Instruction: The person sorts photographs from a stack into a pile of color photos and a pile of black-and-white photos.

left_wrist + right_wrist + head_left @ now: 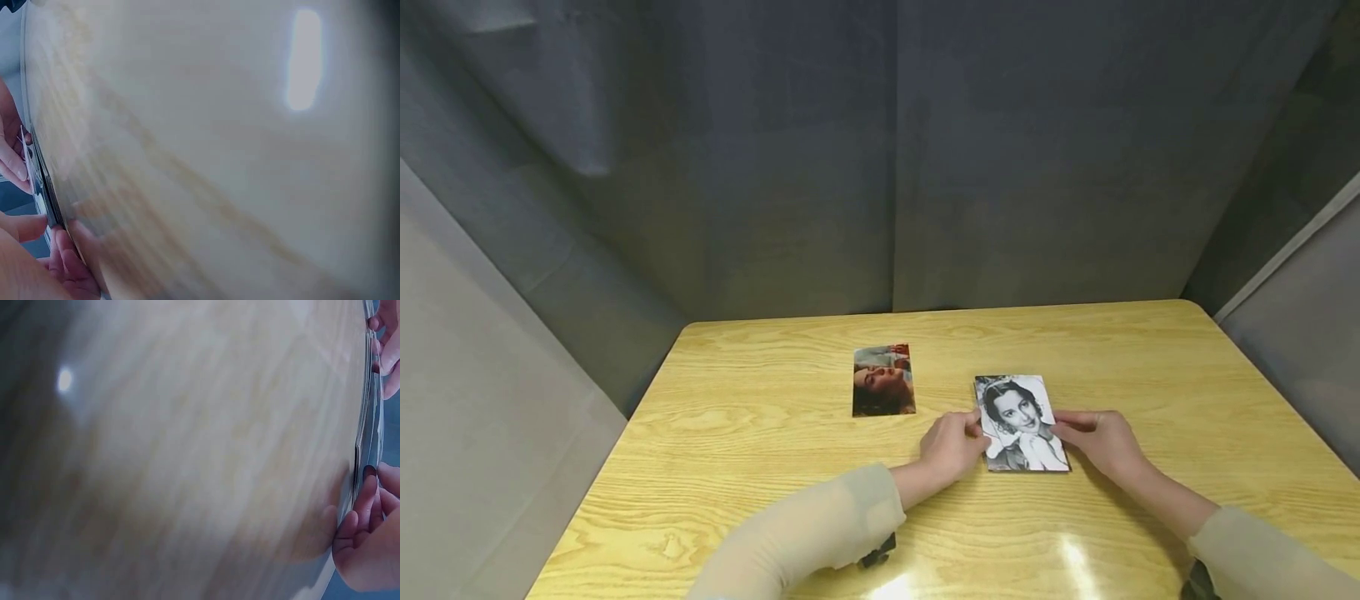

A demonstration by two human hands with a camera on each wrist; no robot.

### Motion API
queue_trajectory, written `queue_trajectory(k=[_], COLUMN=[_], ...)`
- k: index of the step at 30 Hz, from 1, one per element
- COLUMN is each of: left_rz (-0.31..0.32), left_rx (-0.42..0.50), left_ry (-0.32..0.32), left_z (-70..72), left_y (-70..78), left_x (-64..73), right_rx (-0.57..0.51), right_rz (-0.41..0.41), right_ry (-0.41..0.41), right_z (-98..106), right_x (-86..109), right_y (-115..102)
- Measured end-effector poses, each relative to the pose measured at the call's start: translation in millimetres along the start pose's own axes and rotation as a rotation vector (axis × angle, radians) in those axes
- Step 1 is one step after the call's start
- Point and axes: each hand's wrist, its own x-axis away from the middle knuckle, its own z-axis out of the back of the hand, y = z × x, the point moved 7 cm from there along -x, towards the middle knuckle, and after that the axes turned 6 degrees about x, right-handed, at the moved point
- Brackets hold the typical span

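Observation:
A black-and-white portrait photo (1021, 421) lies face up on top of what the wrist views show as several thin layers, a stack of photos (365, 425). My left hand (952, 446) grips the stack's left edge between thumb and fingers. At the opposite edge, my right hand (1105, 443) pinches with its thumb and forefinger. Seen from the left wrist, the top photo (28, 159) is parted a little from the layers below it. To the left, apart from both hands, a colour photo (883, 383) of a reclining face lies flat.
All of this is on a wood-grain table (760, 450) with rounded far corners. Dark grey curtains (790, 167) hang behind it, and pale panels (467, 375) stand at both sides. Light glares off the near tabletop.

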Motion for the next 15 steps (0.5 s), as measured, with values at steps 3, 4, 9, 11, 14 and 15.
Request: queue_trajectory(k=[3, 4, 9, 11, 14, 15], left_rz=[-0.012, -0.009, -0.02, -0.026, -0.017, -0.017], left_rx=[0.036, 0.059, 0.282, 0.387, 0.499, 0.523], left_ry=[0.016, 0.022, 0.067, 0.077, 0.07, 0.065], left_z=[1.8, 2.3, 7.6, 11.2, 17.1, 19.3], left_y=[0.4, -0.2, -4.2, -5.2, -6.5, -6.5], left_x=[0.4, 0.7, 1.6, 1.3, 1.7, 2.0], right_rx=[-0.011, -0.019, -0.076, -0.108, -0.149, -0.17], right_rz=[-0.015, -0.022, -0.052, -0.055, -0.055, -0.056], right_ry=[0.009, 0.01, 0.039, 0.056, 0.079, 0.084], right_z=[-0.1, 0.0, 1.7, 3.1, 4.6, 4.5], right_x=[-0.1, -0.2, -0.6, -1.0, -1.7, -1.7], right_y=[-0.6, -0.9, -6.4, -10.9, -18.7, -21.6])
